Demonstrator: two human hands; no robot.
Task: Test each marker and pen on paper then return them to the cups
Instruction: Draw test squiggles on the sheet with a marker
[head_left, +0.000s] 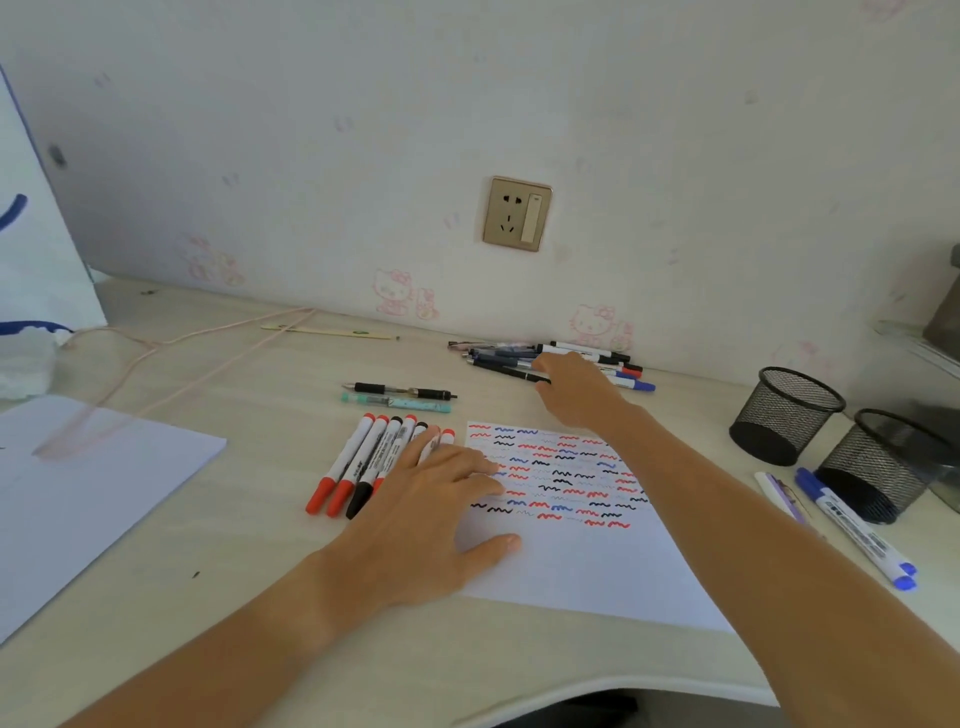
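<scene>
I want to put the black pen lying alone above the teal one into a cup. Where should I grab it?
Pinch the black pen at mid-barrel, from above, fingers on its far and near sides. It lies flat, pointing left-right, and the teal pen sits close on its near side, so that gap is narrow.

A pale wood-grain desk (218, 525) is set against a white cartoon-printed wall (363, 130), where a gold socket (516, 213) is mounted.
</scene>
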